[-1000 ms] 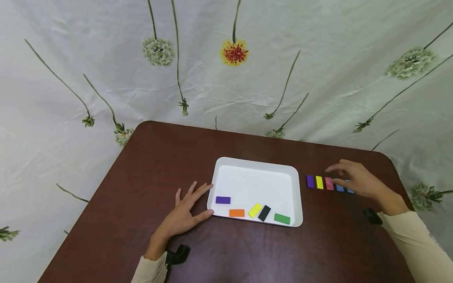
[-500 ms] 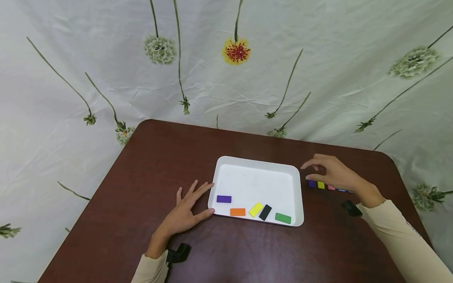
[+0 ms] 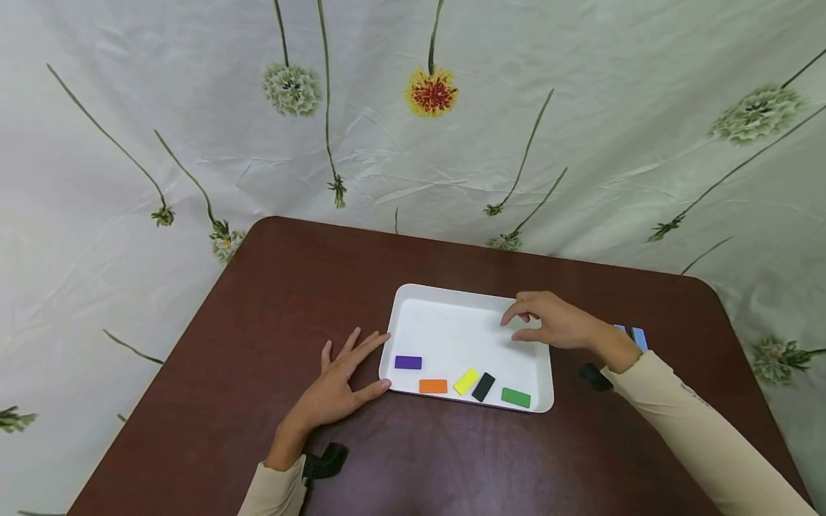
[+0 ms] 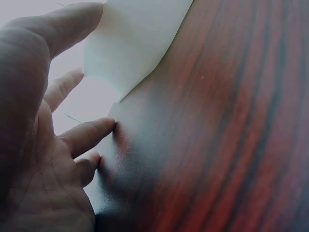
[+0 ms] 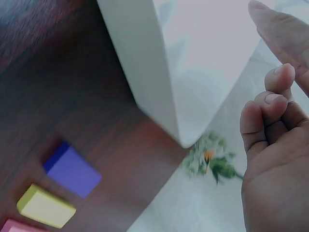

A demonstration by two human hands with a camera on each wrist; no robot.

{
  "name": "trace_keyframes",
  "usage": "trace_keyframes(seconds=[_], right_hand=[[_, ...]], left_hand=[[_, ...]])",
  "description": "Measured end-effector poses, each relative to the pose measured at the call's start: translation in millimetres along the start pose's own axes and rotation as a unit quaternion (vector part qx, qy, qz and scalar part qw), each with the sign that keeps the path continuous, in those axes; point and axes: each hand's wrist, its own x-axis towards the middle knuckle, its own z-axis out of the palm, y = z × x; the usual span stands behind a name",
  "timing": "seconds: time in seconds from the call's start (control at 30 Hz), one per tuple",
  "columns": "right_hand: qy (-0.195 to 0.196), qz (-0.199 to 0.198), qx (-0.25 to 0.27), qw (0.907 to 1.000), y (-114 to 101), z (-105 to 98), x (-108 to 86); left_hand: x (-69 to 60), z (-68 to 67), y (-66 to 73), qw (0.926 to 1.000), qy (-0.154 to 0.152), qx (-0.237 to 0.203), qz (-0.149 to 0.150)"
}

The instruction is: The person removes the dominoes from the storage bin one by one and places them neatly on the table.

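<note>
A white tray point(image 3: 445, 322) lies on the dark table. Inside it, along the near side, are purple point(image 3: 408, 362), orange point(image 3: 433, 386), yellow point(image 3: 466, 382), black point(image 3: 483, 387) and green blocks point(image 3: 516, 398). My left hand point(image 3: 338, 390) touches the tray's left rim with spread fingers and thumb; in the left wrist view some fingertips rest on the tabletop. Over the tray's far right corner hovers my right hand point(image 3: 558, 322), thumb and forefinger apart, other fingers loosely bent, nothing seen between them.
Right of the tray, two blue blocks point(image 3: 639, 338) show past my right wrist. The right wrist view shows a purple block point(image 5: 72, 171), a yellow block point(image 5: 46, 205) and part of a pink block point(image 5: 17, 227) on the table. A flowered cloth point(image 3: 387, 143) hangs behind.
My right hand has moved left, from above the row of blocks to over the tray's right part. The left hand stays at the rim, and the blocks have not moved.
</note>
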Motion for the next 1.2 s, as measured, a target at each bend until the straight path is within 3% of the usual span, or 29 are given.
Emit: trace_keyframes(seconds=[0.27, 0.53, 0.83, 1.2], right_hand=[[-0.057, -0.036, 0.026, 0.9974, -15, 15, 21.4], [-0.138, -0.075, 0.056, 0.9859, -31, 25, 39.3], [-0.187, -0.114, 0.059, 0.9739, -43, 39, 56.0], [-0.213, -0.079, 0.061, 0.9719, -44, 54, 58.0]], left_hand=[[0.2, 0.1, -0.8, 1.0000, -0.002, 0.001, -0.004], [0.3, -1.0, 0.7, 1.0000, -0.005, 0.000, -0.005], [-0.4, -0.5, 0.1, 1.0000, -0.005, 0.000, -0.005], [-0.8, -1.0, 2.0, 1.0000, -0.006, -0.004, -0.003]])
